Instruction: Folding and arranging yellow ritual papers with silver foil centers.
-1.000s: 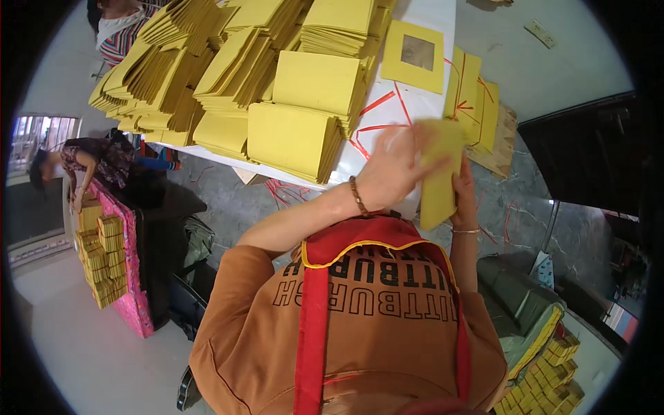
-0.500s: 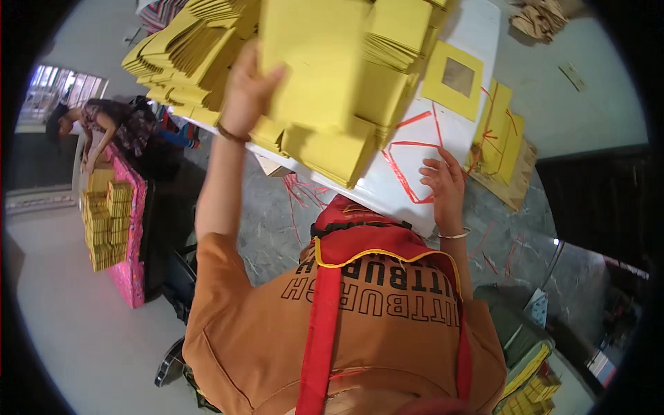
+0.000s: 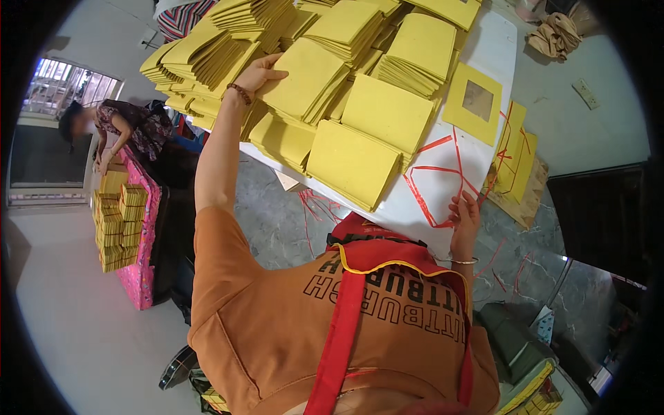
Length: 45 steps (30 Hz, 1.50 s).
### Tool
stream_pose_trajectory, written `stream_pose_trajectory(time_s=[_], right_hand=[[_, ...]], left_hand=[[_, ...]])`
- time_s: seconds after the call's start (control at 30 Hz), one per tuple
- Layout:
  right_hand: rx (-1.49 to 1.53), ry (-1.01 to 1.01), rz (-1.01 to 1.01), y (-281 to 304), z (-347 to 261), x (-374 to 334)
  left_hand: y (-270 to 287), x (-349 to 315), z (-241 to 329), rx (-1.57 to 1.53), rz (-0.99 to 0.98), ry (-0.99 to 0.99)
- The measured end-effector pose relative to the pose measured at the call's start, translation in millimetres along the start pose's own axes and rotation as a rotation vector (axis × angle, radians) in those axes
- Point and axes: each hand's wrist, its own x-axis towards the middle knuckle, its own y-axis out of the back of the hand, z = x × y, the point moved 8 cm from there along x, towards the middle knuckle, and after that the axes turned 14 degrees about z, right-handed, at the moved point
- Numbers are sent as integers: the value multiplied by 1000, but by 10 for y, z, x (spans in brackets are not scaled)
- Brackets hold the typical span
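My left hand [image 3: 261, 75] grips the left edge of a stack of yellow envelopes [image 3: 304, 79], thumb on top and the other fingers partly hidden. This stack rests among several other yellow stacks on the white table [image 3: 429, 238]. Near the table's right edge, my right hand [image 3: 467, 218] has its fingers curled and closed on a red plastic string [image 3: 420, 197], which lies in a loose loop on the white surface. Just beyond the loop lies a flat yellow piece with a grey rectangular window [image 3: 477, 100]. The nearest yellow stack [image 3: 353, 162] sits at the table's front edge.
Right of the table, yellow bundles tied with red string [image 3: 515, 162] rest on a brown board. Crumpled brown paper [image 3: 555, 36] lies at far right. At left, another person [image 3: 124, 128] leans over a pink-covered table [image 3: 142, 277] with banded yellow stacks. Red string scraps [image 3: 318, 211] litter the floor.
The yellow stack in my left hand has come down from above the table onto the other stacks. My right hand has moved slightly nearer and its fingers have closed on the red string.
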Motion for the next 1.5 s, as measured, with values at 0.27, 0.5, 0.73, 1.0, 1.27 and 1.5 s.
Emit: stream_pose_trajectory(time_s=[0.27, 0.5, 0.73, 1.0, 1.27, 1.5], right_hand=[[-73, -37, -9, -150, 52, -60], [-126, -83, -54, -171, 161, -25], [-144, -90, -161, -322, 140, 5], [-119, -84, -246, -450, 128, -69], [-109, -38, -95, -159, 46, -21], [-166, 137, 19, 288, -79, 26]], left_hand=[[103, 72, -86, 296, 191, -5], [81, 64, -219, 450, 193, -23], [109, 62, -298, 139, 126, -20], [137, -162, 321, 329, 372, -305], [-1440, -1721, 1161, 583, 311, -970], [-3028, -2437, -75, 455, -384, -845]])
